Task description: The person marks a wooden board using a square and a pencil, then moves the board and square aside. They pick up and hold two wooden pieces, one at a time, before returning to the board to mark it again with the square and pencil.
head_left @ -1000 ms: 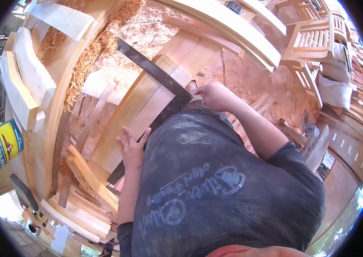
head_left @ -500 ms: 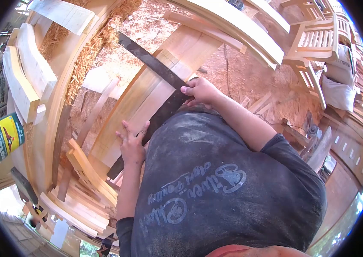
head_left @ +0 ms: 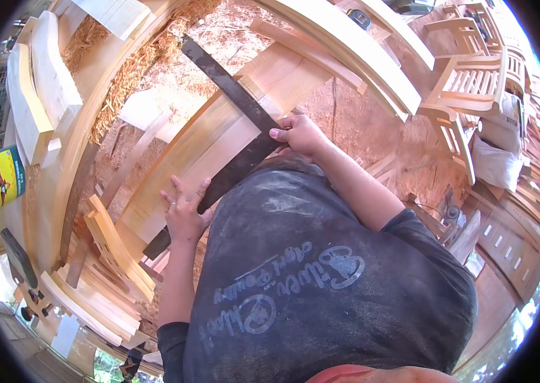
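A black L-shaped carpenter's square (head_left: 241, 167) lies across a pale wooden board (head_left: 201, 148) in front of my body. One arm of it crosses the board towards the wood shavings; the other runs along the board's near side. At the corner, my right hand (head_left: 300, 135) grips the square, its thumb on top and the other fingers partly hidden. My left hand (head_left: 185, 210) rests by the square's long arm with its fingers spread over the board. Its thumb side is close to the dark edge, and whether the palm presses on the metal is hidden.
Curved timber pieces (head_left: 30, 96) and a green-and-yellow tin (head_left: 0, 180) stand on the left. A tape measure (head_left: 359, 19) lies among long boards at the top. Slatted wooden chairs (head_left: 467, 80) stand at the right. Shavings (head_left: 133, 86) and wood offcuts cover the ground.
The camera view has shifted a little, so the left-side timber and tin sit slightly further left. Both hands and the square keep nearly the same places on the board.
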`<control>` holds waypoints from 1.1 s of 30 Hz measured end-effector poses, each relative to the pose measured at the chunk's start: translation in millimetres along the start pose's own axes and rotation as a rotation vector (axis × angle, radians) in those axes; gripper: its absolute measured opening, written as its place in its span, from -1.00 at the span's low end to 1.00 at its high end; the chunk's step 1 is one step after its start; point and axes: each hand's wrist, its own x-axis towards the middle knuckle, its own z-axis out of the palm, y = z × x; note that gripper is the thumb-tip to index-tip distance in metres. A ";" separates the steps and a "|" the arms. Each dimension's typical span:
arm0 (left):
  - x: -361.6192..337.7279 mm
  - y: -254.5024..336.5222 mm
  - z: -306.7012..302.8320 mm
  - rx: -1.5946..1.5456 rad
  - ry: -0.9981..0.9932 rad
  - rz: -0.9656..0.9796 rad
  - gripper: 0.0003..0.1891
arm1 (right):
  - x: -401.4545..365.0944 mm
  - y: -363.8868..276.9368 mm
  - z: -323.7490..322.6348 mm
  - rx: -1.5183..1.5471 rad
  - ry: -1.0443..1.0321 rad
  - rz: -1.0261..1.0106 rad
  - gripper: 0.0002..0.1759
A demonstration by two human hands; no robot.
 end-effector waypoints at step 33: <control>3.4 2.3 -8.6 -0.104 0.007 -0.044 0.09 | 14.2 -7.8 -16.7 -0.092 -0.119 0.036 -0.56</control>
